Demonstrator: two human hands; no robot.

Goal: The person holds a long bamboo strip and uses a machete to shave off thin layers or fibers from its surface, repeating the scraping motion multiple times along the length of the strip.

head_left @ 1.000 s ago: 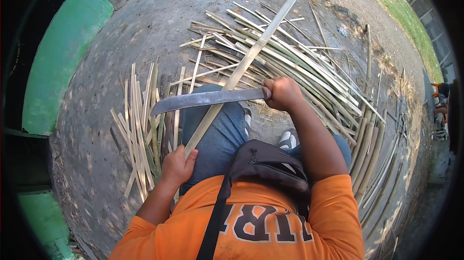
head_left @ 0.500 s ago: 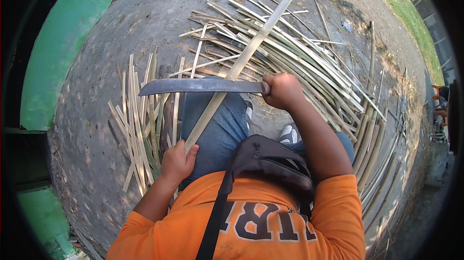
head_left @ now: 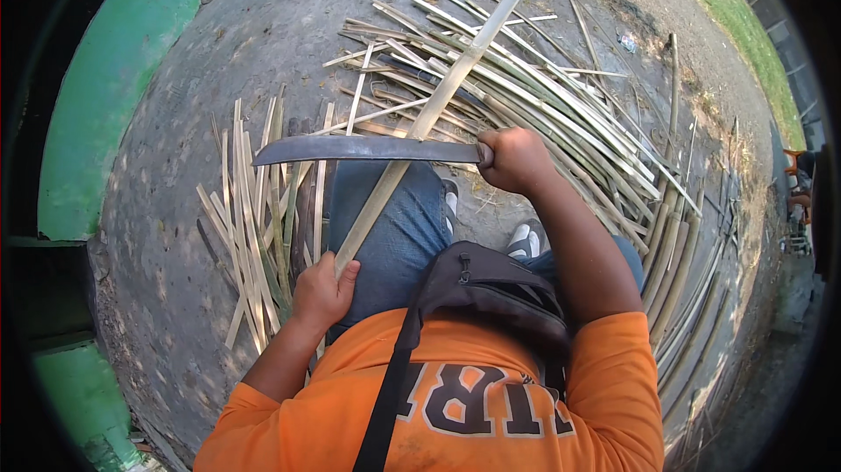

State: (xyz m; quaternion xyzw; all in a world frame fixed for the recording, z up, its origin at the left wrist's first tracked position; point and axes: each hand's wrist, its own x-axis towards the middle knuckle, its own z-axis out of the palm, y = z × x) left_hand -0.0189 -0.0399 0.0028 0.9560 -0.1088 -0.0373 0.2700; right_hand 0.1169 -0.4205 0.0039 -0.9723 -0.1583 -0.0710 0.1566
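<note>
My left hand (head_left: 326, 291) is closed round the near end of a long, flat bamboo strip (head_left: 455, 78), which slants up and away to the right past my bent left knee. In my right hand (head_left: 515, 161) is the handle of a machete (head_left: 368, 150). Its long dark blade points left and lies level across the strip, over my knee, hiding a short piece of the bamboo. Whether the edge bites into the strip I cannot tell.
A big heap of split bamboo strips (head_left: 561, 113) spreads ahead and to the right. More upright-leaning strips (head_left: 250, 227) lie by my left leg. Thicker bamboo poles (head_left: 670, 270) rest at the right. A green wall (head_left: 123, 95) stands on the left.
The machete has shifted slightly away from me along the strip, its handle a little to the right. The strip's far end has moved slightly upward; my left hand stays in place.
</note>
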